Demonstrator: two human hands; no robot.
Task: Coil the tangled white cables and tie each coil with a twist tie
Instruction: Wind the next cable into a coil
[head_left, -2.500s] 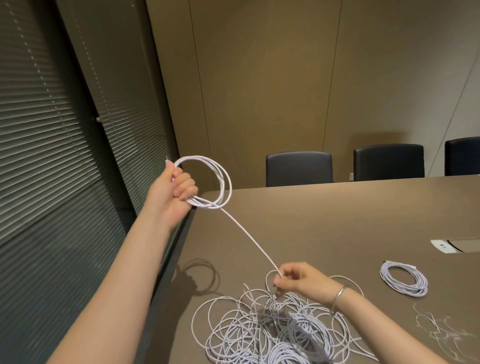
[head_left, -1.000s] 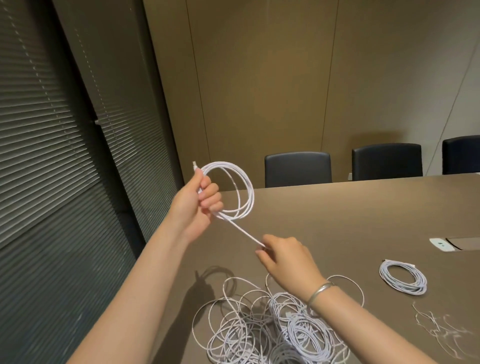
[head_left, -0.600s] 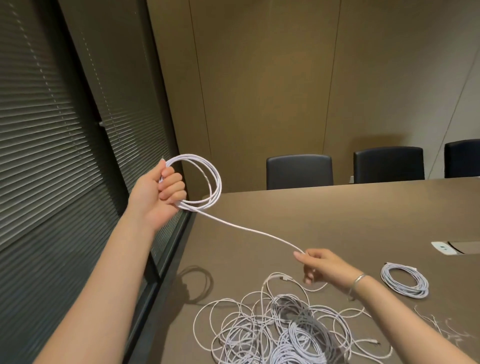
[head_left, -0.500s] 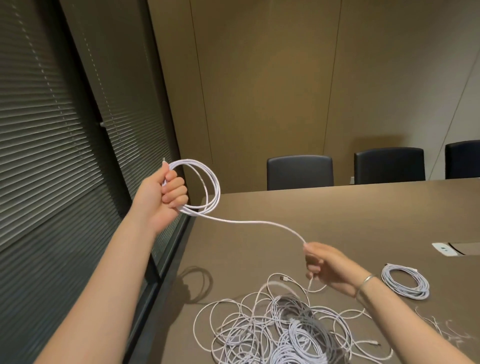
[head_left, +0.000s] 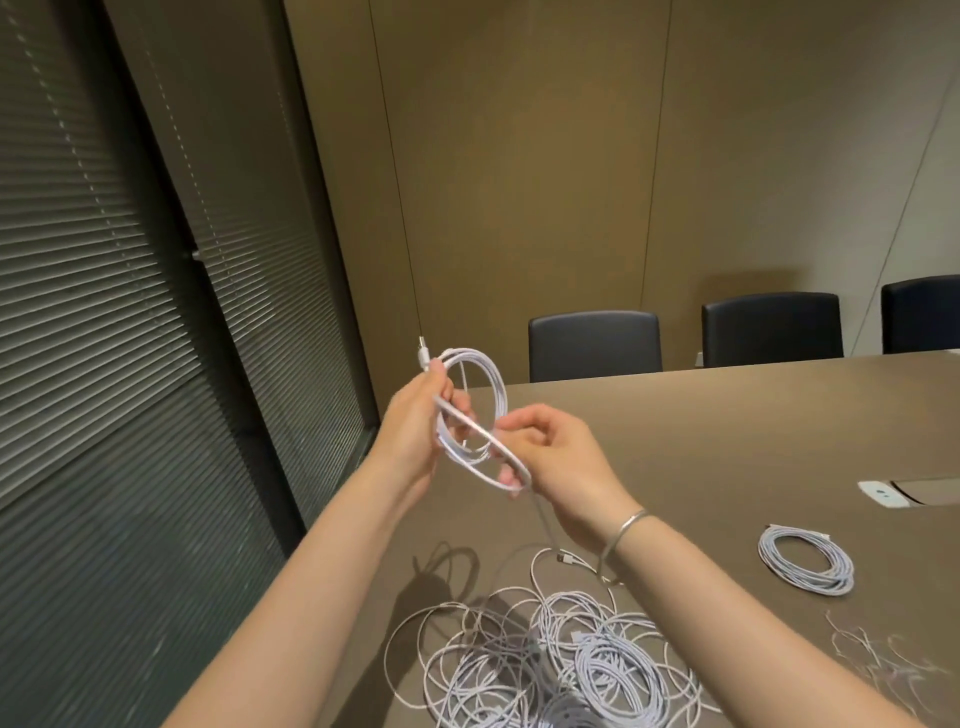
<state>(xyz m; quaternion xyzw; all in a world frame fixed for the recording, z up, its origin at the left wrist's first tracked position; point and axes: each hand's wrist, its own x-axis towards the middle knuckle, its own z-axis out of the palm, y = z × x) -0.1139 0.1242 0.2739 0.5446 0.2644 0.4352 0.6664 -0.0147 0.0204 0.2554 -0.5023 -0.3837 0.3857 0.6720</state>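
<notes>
My left hand (head_left: 415, 426) grips a small coil of white cable (head_left: 491, 379) held up above the table, one plug end sticking up past the thumb. My right hand (head_left: 558, 457) is right beside it and pinches the same cable, laying a fresh loop against the coil. The cable's tail drops from my right hand to the tangled pile of white cables (head_left: 550, 660) on the table below. A finished coil (head_left: 805, 566) lies flat at the right. Thin twist ties (head_left: 883, 660) are scattered near the right front.
The brown table (head_left: 753, 431) has its left edge close under my left arm. A white power hatch (head_left: 883, 493) is set into it at the right. Three black chairs (head_left: 595, 345) line the far side. Dark blinds fill the left wall.
My right hand has come up and left from over the pile to meet my left hand, bringing a new loop of cable onto the coil. My left hand moved right toward the table.
</notes>
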